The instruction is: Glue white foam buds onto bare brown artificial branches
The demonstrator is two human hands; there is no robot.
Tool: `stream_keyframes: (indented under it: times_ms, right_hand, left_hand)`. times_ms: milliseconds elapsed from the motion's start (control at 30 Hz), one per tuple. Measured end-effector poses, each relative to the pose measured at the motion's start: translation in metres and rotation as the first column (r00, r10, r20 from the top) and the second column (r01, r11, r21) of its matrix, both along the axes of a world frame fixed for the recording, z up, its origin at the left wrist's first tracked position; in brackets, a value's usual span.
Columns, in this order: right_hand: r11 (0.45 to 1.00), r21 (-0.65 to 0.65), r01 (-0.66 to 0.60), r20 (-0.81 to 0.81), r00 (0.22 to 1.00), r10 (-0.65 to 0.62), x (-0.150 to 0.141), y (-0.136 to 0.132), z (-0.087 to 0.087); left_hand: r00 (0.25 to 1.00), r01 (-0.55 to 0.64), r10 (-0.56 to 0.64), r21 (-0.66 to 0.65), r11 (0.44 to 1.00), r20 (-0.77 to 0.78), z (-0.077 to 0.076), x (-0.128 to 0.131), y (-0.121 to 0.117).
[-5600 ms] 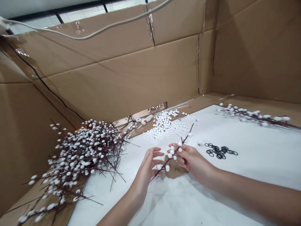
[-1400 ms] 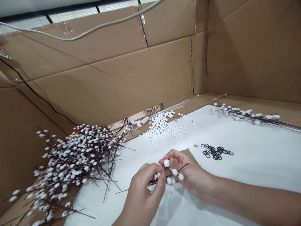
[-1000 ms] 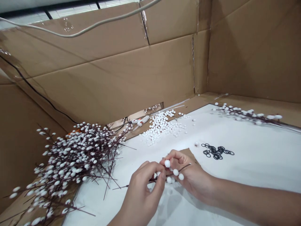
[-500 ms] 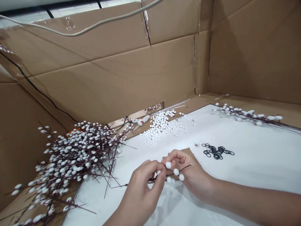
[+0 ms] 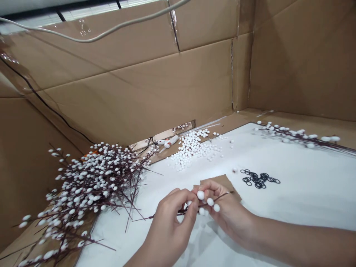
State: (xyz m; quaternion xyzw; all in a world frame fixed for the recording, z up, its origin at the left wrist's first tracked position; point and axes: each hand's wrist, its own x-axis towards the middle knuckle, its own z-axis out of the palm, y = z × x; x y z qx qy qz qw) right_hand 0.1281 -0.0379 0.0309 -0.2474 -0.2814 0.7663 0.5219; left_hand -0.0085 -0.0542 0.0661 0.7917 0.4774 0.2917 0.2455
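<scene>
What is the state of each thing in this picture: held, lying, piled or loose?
Left hand: pinching the twig, fingers closed.
Right hand: gripping the twig.
Dark twig: held by both hands, white balls on it.
Branch pile: heaped loosely, not touched.
Loose white balls: spread in a heap.
Black rings: lying flat, scattered.
Glue gun: lying down, not held.
Single branch: lying flat.

From where I sat at the controls, I saw a heap of white-budded twigs (image 5: 91, 181) at left, loose foam balls (image 5: 191, 150) beyond it, a glue gun (image 5: 168, 141) by the cardboard wall (image 5: 133, 92), and black rubber rings (image 5: 260, 180) on the white sheet (image 5: 303, 200), with a pale cable (image 5: 91, 36) overhead.
</scene>
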Motion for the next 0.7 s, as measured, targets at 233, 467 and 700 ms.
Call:
stream_keyframes:
  times_ms: [233, 467, 700]
  right_hand:
    - [1.0, 0.004, 0.005, -0.03, 1.0, -0.005, -0.0006, -0.0007, -0.0019]
    - [1.0, -0.022, 0.018, -0.005, 1.0, -0.018, -0.0017, 0.001, -0.0049]
    - [0.999, -0.028, 0.031, -0.008, 0.999, -0.032, -0.0019, 0.0016, -0.0078]
  left_hand:
    - [1.0, 0.006, -0.006, 0.005, 1.0, 0.018, 0.0002, -0.0001, 0.0012]
    - [1.0, -0.001, 0.001, -0.013, 1.0, 0.031, 0.0005, 0.0008, 0.0009]
    - [0.999, 0.0, 0.001, -0.019, 1.0, 0.052, 0.0017, 0.0007, 0.0014]
